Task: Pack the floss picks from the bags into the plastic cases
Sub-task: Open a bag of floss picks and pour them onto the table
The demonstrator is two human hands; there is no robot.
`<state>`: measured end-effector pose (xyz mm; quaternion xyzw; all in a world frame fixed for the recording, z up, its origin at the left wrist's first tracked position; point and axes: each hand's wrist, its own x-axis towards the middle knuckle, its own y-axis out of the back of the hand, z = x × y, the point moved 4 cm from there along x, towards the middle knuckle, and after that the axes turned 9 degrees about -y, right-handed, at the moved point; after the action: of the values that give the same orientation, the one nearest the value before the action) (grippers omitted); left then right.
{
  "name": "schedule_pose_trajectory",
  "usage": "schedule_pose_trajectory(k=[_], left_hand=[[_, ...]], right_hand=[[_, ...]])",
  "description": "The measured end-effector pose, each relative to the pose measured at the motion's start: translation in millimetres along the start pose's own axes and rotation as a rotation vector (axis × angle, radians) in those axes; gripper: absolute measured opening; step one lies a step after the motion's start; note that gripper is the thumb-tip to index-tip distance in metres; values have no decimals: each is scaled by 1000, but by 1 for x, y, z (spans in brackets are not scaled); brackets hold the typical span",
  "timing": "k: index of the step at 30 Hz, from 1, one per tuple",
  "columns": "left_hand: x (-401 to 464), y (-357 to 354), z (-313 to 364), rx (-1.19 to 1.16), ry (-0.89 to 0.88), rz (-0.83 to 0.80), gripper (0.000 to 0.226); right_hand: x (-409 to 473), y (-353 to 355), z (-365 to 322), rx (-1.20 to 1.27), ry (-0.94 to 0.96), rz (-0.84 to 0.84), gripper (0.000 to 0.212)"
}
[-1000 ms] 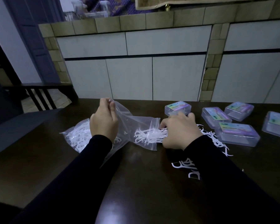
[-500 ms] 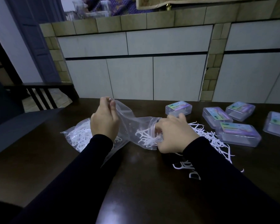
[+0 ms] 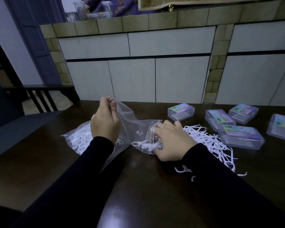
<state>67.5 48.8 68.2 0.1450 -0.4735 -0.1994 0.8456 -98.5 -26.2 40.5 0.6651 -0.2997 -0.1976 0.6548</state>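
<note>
My left hand pinches the closed end of a clear zip bag and holds it lifted off the dark table. A few white floss picks remain near the bag's mouth. My right hand has its fingers inside that mouth, curled over the picks there. A loose heap of floss picks lies to the right of the hand. A second bag of picks lies behind my left wrist. Several closed clear plastic cases with colourful labels stand at the right.
A few stray picks lie by my right sleeve. A dark chair stands at the table's left. White cabinet doors and a tiled counter run behind the table.
My right hand has moved left from the loose heap into the bag's mouth. More picks now lie in the heap on the table and fewer in the bag. The left hand stays raised.
</note>
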Motion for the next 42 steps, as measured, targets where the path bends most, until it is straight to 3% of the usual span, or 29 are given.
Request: schedule_pose_trajectory(k=[4,6,11,17,21,26,36,42], left_hand=[[0,0,-1,13,4,-7,26],[-1,-1,-2,24,1,5,26],[0,-2,-14,42,2,8,25],[1,0,-11,65,-21,7,25],[1,0,-9,58,-17,15,26],[0,-1,-6,41,-19,19,26],[3,3,-1,27,-47,46,24],[4,6,-4,28,-50,77,24]], right_hand=[[-1,-4,-2,116,-15,-7,46],[-2,-7,-1,154,-30,-24,33],[-1,3,0,38,3,31,26],[-3,18,6,-137,-91,119,8],[-3,8,1,-5,-34,22,32],[-3,-2,-9,77,23,51,26],[0,4,6,-57,-174,84,22],[-1,1,-1,10,-116,158,32]])
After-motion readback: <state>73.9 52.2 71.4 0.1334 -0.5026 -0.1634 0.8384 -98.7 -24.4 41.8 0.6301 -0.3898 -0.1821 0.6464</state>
